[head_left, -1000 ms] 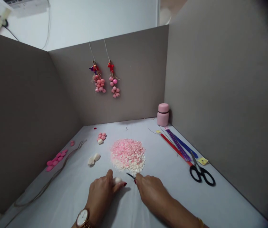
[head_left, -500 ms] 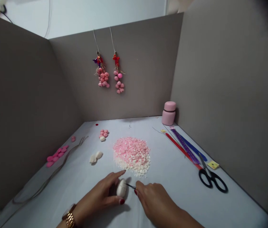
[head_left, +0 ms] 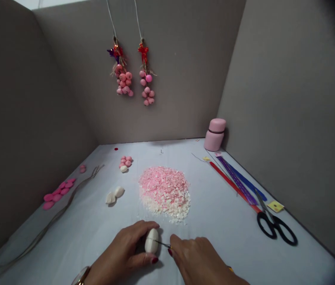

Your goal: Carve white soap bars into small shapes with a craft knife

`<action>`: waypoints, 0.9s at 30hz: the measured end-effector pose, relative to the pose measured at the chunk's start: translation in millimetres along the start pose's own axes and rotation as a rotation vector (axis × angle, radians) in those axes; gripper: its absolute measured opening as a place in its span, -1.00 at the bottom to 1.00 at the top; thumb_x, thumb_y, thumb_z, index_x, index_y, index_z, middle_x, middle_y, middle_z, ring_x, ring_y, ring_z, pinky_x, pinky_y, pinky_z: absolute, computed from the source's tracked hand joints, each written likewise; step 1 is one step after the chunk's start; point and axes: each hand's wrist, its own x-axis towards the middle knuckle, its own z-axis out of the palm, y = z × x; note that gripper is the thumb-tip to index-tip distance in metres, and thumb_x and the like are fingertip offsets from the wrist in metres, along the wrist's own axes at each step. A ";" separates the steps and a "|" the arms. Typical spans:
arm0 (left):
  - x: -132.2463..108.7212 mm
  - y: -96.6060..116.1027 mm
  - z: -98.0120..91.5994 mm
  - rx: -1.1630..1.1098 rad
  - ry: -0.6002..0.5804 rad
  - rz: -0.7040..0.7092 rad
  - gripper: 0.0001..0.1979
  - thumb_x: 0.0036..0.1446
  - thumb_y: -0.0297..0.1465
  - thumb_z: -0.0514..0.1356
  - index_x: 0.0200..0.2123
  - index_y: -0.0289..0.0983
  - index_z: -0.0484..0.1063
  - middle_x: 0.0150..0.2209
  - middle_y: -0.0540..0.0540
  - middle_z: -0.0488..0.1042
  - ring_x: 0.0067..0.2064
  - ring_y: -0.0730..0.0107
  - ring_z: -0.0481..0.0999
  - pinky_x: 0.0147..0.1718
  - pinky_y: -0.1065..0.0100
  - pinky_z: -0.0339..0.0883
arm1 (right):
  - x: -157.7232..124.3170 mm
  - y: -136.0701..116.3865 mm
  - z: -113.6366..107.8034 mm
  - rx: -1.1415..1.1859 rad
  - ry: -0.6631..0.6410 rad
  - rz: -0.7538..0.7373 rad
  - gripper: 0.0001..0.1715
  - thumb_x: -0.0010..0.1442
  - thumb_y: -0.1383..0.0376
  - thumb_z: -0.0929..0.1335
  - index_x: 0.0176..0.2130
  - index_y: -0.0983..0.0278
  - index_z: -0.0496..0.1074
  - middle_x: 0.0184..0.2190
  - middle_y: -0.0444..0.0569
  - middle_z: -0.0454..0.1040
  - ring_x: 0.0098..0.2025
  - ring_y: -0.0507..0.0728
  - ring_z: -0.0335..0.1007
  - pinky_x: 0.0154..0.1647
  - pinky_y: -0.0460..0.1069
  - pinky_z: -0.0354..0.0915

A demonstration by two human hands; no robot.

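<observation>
My left hand (head_left: pixel 126 253) pinches a small white oval shell-like piece (head_left: pixel 151 240) between thumb and fingers, holding it upright on the pale table (head_left: pixel 215 221). My right hand (head_left: pixel 198 261) is closed on a thin dark pointed tool (head_left: pixel 162 243). Its tip touches the side of the white piece. Just beyond both hands lies a heap of pink and white chips (head_left: pixel 165 192).
Two white pieces (head_left: pixel 114 194) and a cluster of pink beads (head_left: pixel 125 162) lie further back. Pink ovals (head_left: pixel 57 194) and a brown cord (head_left: pixel 51 217) are at left. Black scissors (head_left: pixel 274 225), coloured strips (head_left: pixel 235 182) and a pink jar (head_left: pixel 215 134) are at right. Two bead strings (head_left: pixel 132 75) hang on the back wall.
My left hand has turned the white piece upright from under the palm. My right hand has brought the tool tip against it. The view has tilted downward.
</observation>
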 end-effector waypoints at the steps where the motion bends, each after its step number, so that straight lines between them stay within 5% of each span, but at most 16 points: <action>1: -0.4 -1.0 0.5 0.004 0.000 0.005 -0.49 0.09 -0.19 0.29 0.10 -0.03 0.27 -0.04 -0.06 0.50 -0.08 0.18 0.48 -0.10 0.25 0.32 | 0.2 0.1 0.6 0.000 0.001 -0.001 -0.91 0.21 0.41 0.27 -0.30 0.25 0.34 -0.49 -0.08 0.58 -0.51 0.22 0.54 -0.65 0.05 -0.25; 16: -1.4 -2.8 2.8 0.021 -0.014 -0.002 -0.53 0.13 -0.14 0.22 0.09 -0.08 0.26 -0.11 -0.09 0.50 -0.15 0.15 0.49 -0.18 0.20 0.35 | 2.0 -7.2 1.6 -0.032 -0.068 0.084 -0.61 -0.09 0.52 0.30 -0.21 0.24 0.33 -0.47 -0.05 0.57 -0.49 0.27 0.55 -0.65 0.04 -0.27; 27: 0.2 -1.4 2.5 0.040 -0.012 -0.004 -0.57 0.14 -0.19 0.22 0.07 -0.08 0.26 -0.11 -0.07 0.52 -0.17 0.18 0.51 -0.20 0.24 0.36 | -1.7 -3.0 0.6 0.053 -0.053 0.095 -0.64 -0.13 0.55 0.30 -0.29 0.23 0.33 -0.51 -0.09 0.58 -0.51 0.25 0.55 -0.67 0.04 -0.25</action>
